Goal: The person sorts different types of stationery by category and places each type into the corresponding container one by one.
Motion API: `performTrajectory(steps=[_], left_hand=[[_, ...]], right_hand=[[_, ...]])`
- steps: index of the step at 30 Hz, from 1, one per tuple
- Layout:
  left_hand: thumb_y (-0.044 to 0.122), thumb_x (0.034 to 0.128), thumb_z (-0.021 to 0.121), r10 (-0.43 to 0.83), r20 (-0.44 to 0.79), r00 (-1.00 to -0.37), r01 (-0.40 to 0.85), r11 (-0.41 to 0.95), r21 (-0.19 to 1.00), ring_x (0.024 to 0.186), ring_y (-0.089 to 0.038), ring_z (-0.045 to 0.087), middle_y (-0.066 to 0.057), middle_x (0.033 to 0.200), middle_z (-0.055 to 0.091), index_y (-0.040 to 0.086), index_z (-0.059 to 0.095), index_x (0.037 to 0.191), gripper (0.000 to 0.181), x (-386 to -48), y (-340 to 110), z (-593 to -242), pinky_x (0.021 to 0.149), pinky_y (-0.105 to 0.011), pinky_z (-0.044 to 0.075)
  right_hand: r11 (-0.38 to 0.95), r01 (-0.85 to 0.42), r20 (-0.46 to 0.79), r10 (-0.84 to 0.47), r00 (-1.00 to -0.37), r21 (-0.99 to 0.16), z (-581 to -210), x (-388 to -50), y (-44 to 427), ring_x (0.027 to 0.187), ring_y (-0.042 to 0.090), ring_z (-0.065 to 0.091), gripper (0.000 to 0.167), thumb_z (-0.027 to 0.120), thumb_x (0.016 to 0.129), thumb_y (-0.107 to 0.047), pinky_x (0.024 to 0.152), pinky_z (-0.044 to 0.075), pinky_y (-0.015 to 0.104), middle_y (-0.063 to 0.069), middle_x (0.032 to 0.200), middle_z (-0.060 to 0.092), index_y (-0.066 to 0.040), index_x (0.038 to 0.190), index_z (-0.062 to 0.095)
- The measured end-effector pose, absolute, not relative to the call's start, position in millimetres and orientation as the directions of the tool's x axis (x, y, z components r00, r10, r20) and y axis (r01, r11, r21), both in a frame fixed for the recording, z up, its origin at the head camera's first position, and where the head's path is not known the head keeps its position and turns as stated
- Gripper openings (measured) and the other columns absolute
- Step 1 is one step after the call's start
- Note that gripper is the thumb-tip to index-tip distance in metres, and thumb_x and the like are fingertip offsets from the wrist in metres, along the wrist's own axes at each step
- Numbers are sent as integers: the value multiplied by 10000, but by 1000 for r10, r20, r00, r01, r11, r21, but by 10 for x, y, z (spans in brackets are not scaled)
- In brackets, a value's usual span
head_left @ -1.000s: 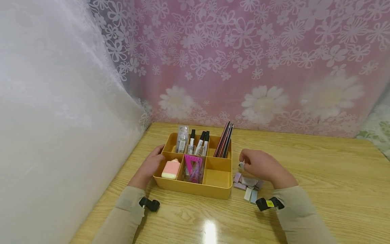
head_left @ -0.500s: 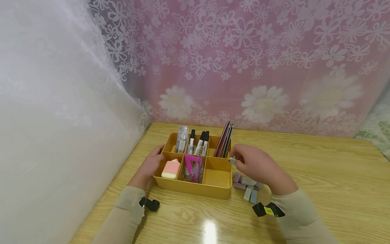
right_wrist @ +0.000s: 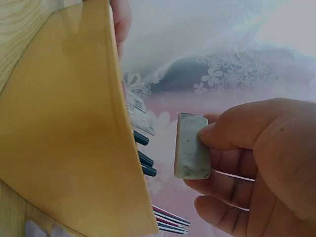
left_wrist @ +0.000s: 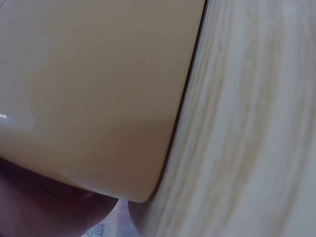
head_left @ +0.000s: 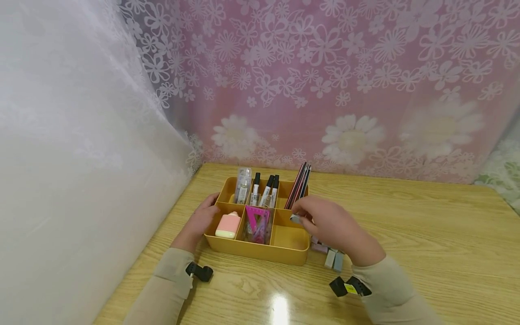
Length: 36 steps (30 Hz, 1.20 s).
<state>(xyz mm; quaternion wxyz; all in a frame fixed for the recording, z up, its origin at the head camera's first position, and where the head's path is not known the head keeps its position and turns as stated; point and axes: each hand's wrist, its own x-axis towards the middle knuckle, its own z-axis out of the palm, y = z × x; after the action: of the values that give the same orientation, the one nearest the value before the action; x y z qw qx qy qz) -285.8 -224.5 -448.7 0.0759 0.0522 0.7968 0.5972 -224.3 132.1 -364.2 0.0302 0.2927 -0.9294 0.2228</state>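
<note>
My right hand [head_left: 337, 225] pinches a small whitish-grey eraser [right_wrist: 191, 148] between thumb and fingers. It is above the front right compartment of a yellow divided desk organizer [head_left: 256, 253]; no eraser shows inside that compartment. My left hand [head_left: 201, 222] holds the organizer's left side, with its fingers partly hidden by the wall. A pink and cream bottle-shaped item [head_left: 228, 225] lies in the front left compartment. Pink set squares [head_left: 257, 223] stand in the front middle one. More erasers [head_left: 334, 260], whitish, bluish and purple, lie right of the organizer, partly covered by my right hand.
In the back row stand clear plastic packages [head_left: 243, 186], black-capped markers [head_left: 266, 189] and a bunch of dark pencils [head_left: 298, 185]. The organizer rests on a wooden table [head_left: 438, 234]. A white curtain [head_left: 81, 158] hangs at the left, a pink floral one [head_left: 284, 113] behind.
My right hand has carried the eraser leftward from above the pile, past the organizer's right rim, to over the front right compartment. The left hand and organizer have stayed put.
</note>
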Motion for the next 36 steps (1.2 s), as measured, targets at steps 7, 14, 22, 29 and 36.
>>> performTrajectory(steps=[7, 14, 22, 29, 36], left_hand=[[114, 986, 375, 165, -61, -984, -11, 288, 958, 1475, -334, 254, -158, 1619, 283, 50, 267, 1592, 619, -2858, -2244, -4494, 1191, -548, 179], [102, 1004, 382, 172, -70, -983, -22, 267, 964, 1477, -330, 251, -151, 1623, 280, 64, 274, 1595, 602, -2856, -2230, -4475, 1193, -545, 176], [114, 1006, 381, 161, -79, -984, -32, 276, 961, 1475, -310, 255, -123, 1621, 287, 78, 280, 1593, 597, -2857, -2241, -4484, 1193, -537, 185], [80, 997, 383, 178, -58, -982, -11, 256, 967, 1473, -325, 252, -165, 1620, 277, 51, 272, 1589, 603, -2875, -2245, -4501, 1198, -525, 171], [78, 992, 383, 172, -59, -983, -12, 264, 964, 1470, -322, 260, -165, 1616, 289, 49, 276, 1589, 607, -2882, -2242, -4500, 1196, -522, 178]], right_hand=[[697, -584, 194, -560, -806, -416, -3675, -2231, 1286, 895, 71, 585, 200, 602, 991, -101, 802, 535, 336, -98, 1045, 646, -187, 1154, 678], [734, -549, 177, -526, -832, -399, -3696, -2268, 1407, 904, 105, 599, 206, 612, 979, -113, 791, 532, 367, -58, 1044, 665, -152, 1170, 678], [769, -484, 134, -475, -870, -419, -3680, -2364, 1669, 861, 148, 591, 185, 647, 973, -153, 754, 516, 395, -26, 1009, 647, -131, 1156, 658], [802, -430, 25, -462, -886, -415, -3778, -2464, 1766, 857, 182, 571, 167, 687, 932, -163, 775, 502, 424, -8, 972, 616, -110, 1082, 636], [800, -400, -101, -490, -866, -447, -3945, -2530, 1753, 829, 198, 524, 145, 705, 876, -134, 752, 472, 409, 17, 956, 613, -90, 995, 635]])
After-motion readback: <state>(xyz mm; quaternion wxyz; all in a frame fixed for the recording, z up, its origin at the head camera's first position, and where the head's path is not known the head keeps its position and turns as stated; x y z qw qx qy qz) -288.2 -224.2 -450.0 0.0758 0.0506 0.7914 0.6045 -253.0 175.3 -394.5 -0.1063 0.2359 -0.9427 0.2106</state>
